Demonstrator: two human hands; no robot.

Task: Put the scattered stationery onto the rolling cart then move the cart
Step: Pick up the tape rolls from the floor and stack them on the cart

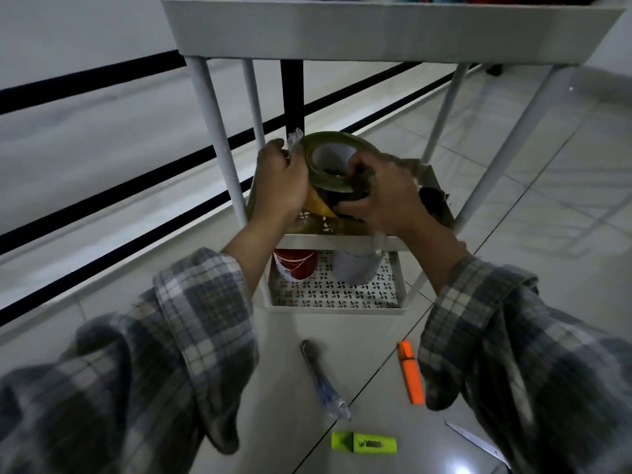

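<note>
A white three-tier rolling cart (342,32) stands in front of me. Over its middle shelf (345,241) both hands hold a stack of tape rolls: a greenish roll (337,145) on top, a yellow-and-black roll (319,203) under it. My left hand (282,181) grips the stack's left side, my right hand (383,196) its right side and rim. On the floor near me lie an orange highlighter (411,372), a green highlighter (364,443), a pen in clear wrap (323,379) and a scissor blade (477,441).
The bottom shelf (337,295) holds a red-and-white can (294,265) and a pale cylinder (355,268). A black railing (102,193) runs along the left behind the cart. Tiled floor (554,186) stretches to the right.
</note>
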